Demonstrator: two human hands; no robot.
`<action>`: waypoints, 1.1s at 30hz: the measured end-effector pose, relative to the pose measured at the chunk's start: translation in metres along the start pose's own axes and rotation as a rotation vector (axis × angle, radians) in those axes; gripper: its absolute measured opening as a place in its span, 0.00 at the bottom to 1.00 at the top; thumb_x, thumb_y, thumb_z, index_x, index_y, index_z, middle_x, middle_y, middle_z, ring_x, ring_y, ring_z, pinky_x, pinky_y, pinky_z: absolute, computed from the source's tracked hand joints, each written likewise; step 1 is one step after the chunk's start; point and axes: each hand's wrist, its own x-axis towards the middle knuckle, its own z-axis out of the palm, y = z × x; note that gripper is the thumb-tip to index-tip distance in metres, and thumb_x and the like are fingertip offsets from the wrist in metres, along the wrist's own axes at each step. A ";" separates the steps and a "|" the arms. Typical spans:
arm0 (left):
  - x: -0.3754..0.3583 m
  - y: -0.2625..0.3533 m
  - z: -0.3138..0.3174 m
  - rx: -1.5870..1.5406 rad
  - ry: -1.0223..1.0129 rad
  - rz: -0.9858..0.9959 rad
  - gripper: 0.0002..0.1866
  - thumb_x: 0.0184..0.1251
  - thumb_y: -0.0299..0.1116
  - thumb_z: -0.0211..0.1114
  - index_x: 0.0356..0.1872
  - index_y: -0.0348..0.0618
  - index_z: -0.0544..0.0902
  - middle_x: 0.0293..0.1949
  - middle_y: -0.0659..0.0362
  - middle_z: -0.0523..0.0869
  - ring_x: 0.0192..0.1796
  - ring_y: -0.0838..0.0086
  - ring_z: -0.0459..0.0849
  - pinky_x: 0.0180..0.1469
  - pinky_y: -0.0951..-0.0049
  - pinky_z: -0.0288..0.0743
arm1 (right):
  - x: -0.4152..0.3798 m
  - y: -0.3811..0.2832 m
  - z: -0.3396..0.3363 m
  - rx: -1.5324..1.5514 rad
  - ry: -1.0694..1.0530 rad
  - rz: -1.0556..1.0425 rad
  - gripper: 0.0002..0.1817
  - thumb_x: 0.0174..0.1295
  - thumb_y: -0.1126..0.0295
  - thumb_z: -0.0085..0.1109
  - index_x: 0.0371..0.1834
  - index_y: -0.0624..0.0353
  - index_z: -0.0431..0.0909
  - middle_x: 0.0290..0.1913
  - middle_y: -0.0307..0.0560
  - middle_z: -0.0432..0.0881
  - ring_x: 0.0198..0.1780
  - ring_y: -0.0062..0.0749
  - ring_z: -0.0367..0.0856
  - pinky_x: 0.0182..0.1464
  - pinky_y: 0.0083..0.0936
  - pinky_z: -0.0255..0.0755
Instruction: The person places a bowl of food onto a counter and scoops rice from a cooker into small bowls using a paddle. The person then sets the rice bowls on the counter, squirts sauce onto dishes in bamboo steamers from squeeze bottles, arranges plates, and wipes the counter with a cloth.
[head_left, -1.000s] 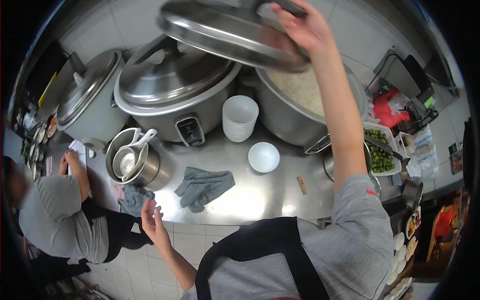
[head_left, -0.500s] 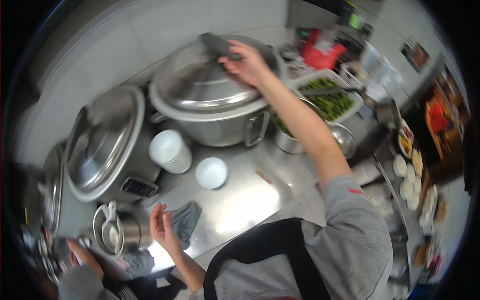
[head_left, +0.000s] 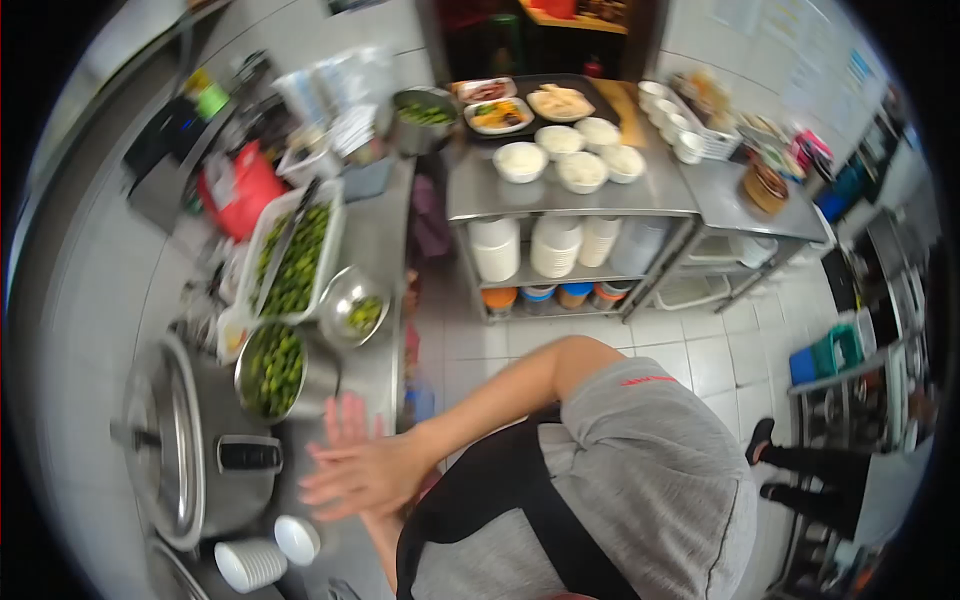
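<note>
My right hand (head_left: 375,475) lies across my left hand (head_left: 345,418) over the steel counter, the two touching. Fingers on both are stretched out and a little blurred, and I see nothing held in either. Left of them stands a large steel cooker (head_left: 235,485) with its domed lid (head_left: 165,440) on. Just beyond my fingers is a steel pot of chopped green vegetables (head_left: 272,370). A steel bowl (head_left: 352,308) with a few green pieces sits beside that pot. Nearer me are a stack of white bowls (head_left: 250,565) and a single white bowl (head_left: 297,540).
A white tray of green vegetables (head_left: 300,255) carries long tongs (head_left: 285,250). Farther back, a steel shelf table (head_left: 640,200) holds several bowls of rice (head_left: 582,172) and a black tray (head_left: 550,88). Another person (head_left: 840,495) stands on the tiled floor at right.
My view has swung right toward the shelf table. My right hand has left the cooker lid's handle and come down onto my left hand. The lid remains on the cooker.
</note>
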 end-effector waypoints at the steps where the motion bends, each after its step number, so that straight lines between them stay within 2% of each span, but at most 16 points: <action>1: 0.023 -0.042 0.033 0.080 0.014 -0.199 0.33 0.68 0.58 0.39 0.64 0.41 0.61 0.64 0.54 0.64 0.67 0.67 0.59 0.67 0.65 0.53 | -0.026 0.045 -0.061 0.239 -0.314 -0.459 0.34 0.51 0.49 0.56 0.62 0.50 0.66 0.68 0.56 0.57 0.69 0.53 0.53 0.64 0.57 0.47; 3: 0.056 -0.115 0.065 0.117 0.040 -0.512 0.36 0.67 0.59 0.38 0.66 0.41 0.57 0.66 0.54 0.61 0.69 0.65 0.56 0.68 0.64 0.49 | -0.091 0.104 -0.125 0.249 -0.300 -0.133 0.38 0.48 0.49 0.58 0.65 0.46 0.62 0.69 0.55 0.54 0.69 0.51 0.52 0.64 0.58 0.46; 5: 0.080 -0.179 0.083 0.072 0.021 -0.657 0.37 0.67 0.61 0.38 0.67 0.42 0.55 0.67 0.54 0.59 0.70 0.65 0.55 0.69 0.63 0.47 | -0.136 0.134 -0.199 -0.056 -0.354 0.048 0.39 0.48 0.50 0.59 0.65 0.47 0.60 0.70 0.55 0.52 0.70 0.50 0.52 0.63 0.60 0.46; 7: 0.090 -0.231 0.112 -0.057 0.048 -0.877 0.37 0.67 0.60 0.37 0.68 0.43 0.53 0.68 0.53 0.58 0.70 0.66 0.54 0.69 0.60 0.46 | -0.184 0.164 -0.261 -0.446 -0.312 0.064 0.38 0.48 0.55 0.61 0.65 0.50 0.60 0.69 0.55 0.54 0.70 0.50 0.52 0.63 0.59 0.48; 9: 0.104 -0.271 0.148 -0.024 -0.050 -0.952 0.36 0.68 0.59 0.38 0.68 0.43 0.54 0.67 0.51 0.60 0.69 0.66 0.58 0.67 0.59 0.51 | -0.229 0.188 -0.313 -0.659 -0.357 0.343 0.37 0.46 0.65 0.61 0.64 0.51 0.61 0.69 0.55 0.53 0.69 0.52 0.52 0.64 0.56 0.49; 11: 0.123 -0.295 0.181 0.003 -0.138 -1.003 0.35 0.69 0.58 0.38 0.68 0.43 0.55 0.66 0.49 0.61 0.67 0.65 0.61 0.65 0.57 0.56 | -0.239 0.185 -0.366 -0.649 -0.118 0.700 0.36 0.44 0.74 0.60 0.63 0.54 0.62 0.69 0.57 0.52 0.68 0.55 0.53 0.64 0.54 0.50; 13: 0.142 -0.312 0.207 -0.009 -0.477 -1.165 0.35 0.69 0.57 0.39 0.68 0.42 0.54 0.65 0.45 0.61 0.65 0.61 0.65 0.62 0.59 0.61 | -0.261 0.202 -0.415 -0.825 0.124 0.807 0.34 0.44 0.78 0.59 0.61 0.58 0.64 0.68 0.59 0.51 0.67 0.57 0.54 0.65 0.49 0.52; 17: 0.191 -0.360 0.222 0.280 -0.695 -1.090 0.33 0.67 0.50 0.49 0.64 0.35 0.58 0.60 0.45 0.68 0.59 0.62 0.72 0.59 0.63 0.66 | -0.262 0.241 -0.530 -0.998 0.378 0.881 0.30 0.48 0.79 0.56 0.60 0.61 0.64 0.67 0.60 0.53 0.65 0.57 0.57 0.64 0.40 0.56; 20: 0.229 -0.388 0.230 0.267 -0.658 -1.028 0.30 0.66 0.47 0.52 0.60 0.33 0.62 0.56 0.45 0.73 0.55 0.65 0.74 0.57 0.66 0.69 | -0.258 0.293 -0.613 -1.082 0.386 0.896 0.27 0.49 0.78 0.56 0.56 0.62 0.66 0.63 0.59 0.61 0.63 0.55 0.59 0.62 0.42 0.57; 23: 0.270 -0.409 0.235 0.253 -0.670 -0.969 0.24 0.68 0.42 0.49 0.59 0.36 0.66 0.54 0.49 0.75 0.54 0.68 0.75 0.56 0.69 0.68 | -0.240 0.336 -0.671 -1.254 0.238 0.965 0.23 0.49 0.75 0.58 0.52 0.61 0.69 0.57 0.56 0.68 0.60 0.51 0.63 0.59 0.41 0.61; 25: 0.297 -0.421 0.240 0.305 -0.642 -0.930 0.23 0.69 0.41 0.49 0.57 0.35 0.68 0.53 0.49 0.76 0.53 0.69 0.76 0.55 0.69 0.68 | -0.231 0.362 -0.696 -1.444 -0.091 1.130 0.18 0.47 0.72 0.62 0.43 0.62 0.75 0.56 0.55 0.69 0.60 0.49 0.64 0.58 0.41 0.62; 26: 0.309 -0.427 0.243 0.321 -0.619 -0.914 0.22 0.69 0.40 0.49 0.56 0.35 0.69 0.52 0.49 0.77 0.52 0.69 0.77 0.55 0.70 0.69 | -0.237 0.373 -0.707 -1.557 -0.371 1.134 0.11 0.46 0.70 0.64 0.34 0.61 0.78 0.53 0.52 0.72 0.58 0.45 0.67 0.55 0.40 0.64; 27: 0.322 -0.432 0.244 0.322 -0.617 -0.908 0.22 0.69 0.40 0.49 0.56 0.35 0.69 0.52 0.49 0.77 0.52 0.69 0.77 0.55 0.70 0.69 | -0.243 0.381 -0.716 -1.556 -0.371 1.128 0.11 0.46 0.70 0.64 0.34 0.61 0.78 0.53 0.52 0.72 0.58 0.45 0.67 0.55 0.40 0.64; 30: 0.354 -0.447 0.244 0.388 -0.591 -0.807 0.23 0.68 0.41 0.49 0.55 0.32 0.68 0.50 0.46 0.77 0.50 0.68 0.78 0.53 0.69 0.72 | -0.245 0.387 -0.725 -1.426 -0.385 1.267 0.06 0.47 0.70 0.62 0.25 0.60 0.80 0.42 0.48 0.78 0.51 0.41 0.73 0.51 0.37 0.66; 32: 0.370 -0.460 0.243 0.393 -0.561 -0.817 0.22 0.68 0.40 0.49 0.55 0.32 0.68 0.50 0.47 0.77 0.50 0.68 0.78 0.53 0.70 0.72 | -0.248 0.384 -0.731 -1.178 -0.105 1.271 0.06 0.47 0.70 0.62 0.27 0.60 0.80 0.35 0.47 0.80 0.45 0.40 0.77 0.48 0.37 0.67; 33: 0.378 -0.467 0.242 0.401 -0.540 -0.817 0.22 0.69 0.39 0.49 0.55 0.32 0.68 0.50 0.47 0.77 0.50 0.68 0.78 0.53 0.70 0.72 | -0.249 0.384 -0.733 -1.173 -0.109 1.278 0.06 0.47 0.70 0.62 0.27 0.60 0.80 0.35 0.47 0.80 0.45 0.40 0.77 0.48 0.37 0.67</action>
